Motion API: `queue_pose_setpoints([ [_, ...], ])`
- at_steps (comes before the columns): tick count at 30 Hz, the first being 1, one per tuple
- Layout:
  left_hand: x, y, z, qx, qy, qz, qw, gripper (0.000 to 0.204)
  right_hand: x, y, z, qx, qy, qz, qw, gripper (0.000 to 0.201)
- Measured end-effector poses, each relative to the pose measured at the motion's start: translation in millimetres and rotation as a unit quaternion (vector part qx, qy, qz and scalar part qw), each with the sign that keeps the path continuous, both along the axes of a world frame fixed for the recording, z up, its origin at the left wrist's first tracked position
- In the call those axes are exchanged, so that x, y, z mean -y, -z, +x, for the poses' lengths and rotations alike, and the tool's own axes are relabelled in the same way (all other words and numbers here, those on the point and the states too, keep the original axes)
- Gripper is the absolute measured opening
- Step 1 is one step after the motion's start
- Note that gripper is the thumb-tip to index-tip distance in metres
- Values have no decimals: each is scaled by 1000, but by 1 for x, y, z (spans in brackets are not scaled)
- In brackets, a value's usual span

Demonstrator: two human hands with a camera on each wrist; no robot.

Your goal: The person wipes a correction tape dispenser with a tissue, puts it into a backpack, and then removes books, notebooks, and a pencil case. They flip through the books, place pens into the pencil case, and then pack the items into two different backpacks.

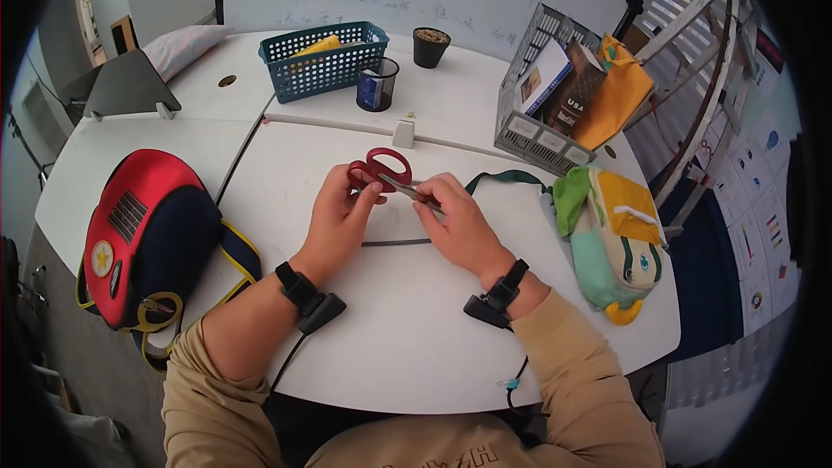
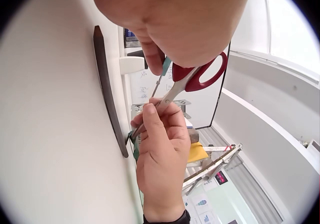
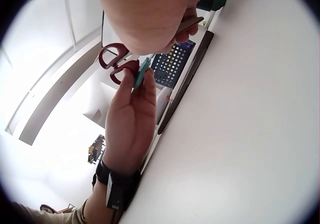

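Observation:
Red-handled scissors [image 1: 388, 165] are held above the white table, blades slanting down to the right. My left hand [image 1: 341, 218] pinches them at the handle end; its fingers also hold a slim teal-handled tool [image 3: 142, 73] with a thin metal shaft [image 2: 157, 86]. My right hand [image 1: 459, 230] grips the blade end between thumb and fingers, seen also in the left wrist view, where that hand [image 2: 162, 156] covers the blade tips. The blades [image 2: 172, 94] look nearly closed together. Whether the thin shaft touches the blades, I cannot tell.
A red and navy bag [image 1: 152, 238] lies left, a green, cream and yellow bag [image 1: 614, 243] right. Behind stand a teal basket [image 1: 325, 78], a mesh cup [image 1: 378, 87], a small pot [image 1: 430, 48] and a grey crate [image 1: 524, 134]. A dark strip [image 1: 397, 243] lies beneath my hands.

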State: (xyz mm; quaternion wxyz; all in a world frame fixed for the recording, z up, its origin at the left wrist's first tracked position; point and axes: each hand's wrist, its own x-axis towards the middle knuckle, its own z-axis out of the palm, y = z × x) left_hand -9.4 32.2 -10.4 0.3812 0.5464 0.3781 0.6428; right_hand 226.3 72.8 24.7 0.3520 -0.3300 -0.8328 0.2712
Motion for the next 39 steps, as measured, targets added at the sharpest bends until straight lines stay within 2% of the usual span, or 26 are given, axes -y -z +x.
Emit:
queue_pose_setpoints([
  [4,0,-2,1,-17,-13,-3,1000,15,10,-18,-4,26,40,112,993,29],
  [5,1,-2,0,-12,-9,-12,1000,16,17,-26,-7,16,65,61,996,34],
  [8,6,-11,3,20,27,-36,999,17,19,-30,-15,-13,80,137,987,33],
  [12,8,-10,8,71,53,-8,996,19,6,-32,-8,72,13,170,983,30],
  [17,8,0,7,38,52,59,996,20,3,-55,-3,117,-18,217,969,28],
  [19,8,0,6,3,37,73,997,22,1,-59,-6,147,-41,210,966,29],
  [22,14,-10,7,42,42,10,998,21,8,-74,-12,209,-34,144,967,28],
  [25,12,-6,14,74,37,48,995,22,8,-88,-16,234,-35,105,966,27],
  [30,11,-4,19,70,-44,103,991,32,7,-132,-26,250,-32,-1,968,31],
  [31,11,-4,19,63,-65,110,990,34,-3,-129,-25,222,-30,9,975,30],
  [34,22,-7,8,-64,-69,17,995,32,-47,-129,-26,61,-36,-80,994,26],
  [35,23,-10,2,-109,-12,-76,991,34,-59,-141,-27,77,-11,1,997,28],
  [36,23,-5,0,-181,-2,-47,982,36,-82,-140,-29,22,-8,39,999,28],
  [38,25,11,1,-325,21,11,945,42,-97,-163,-49,-53,55,26,997,27],
  [39,29,7,1,-331,32,33,943,44,-113,-167,-58,-107,55,30,992,27],
])
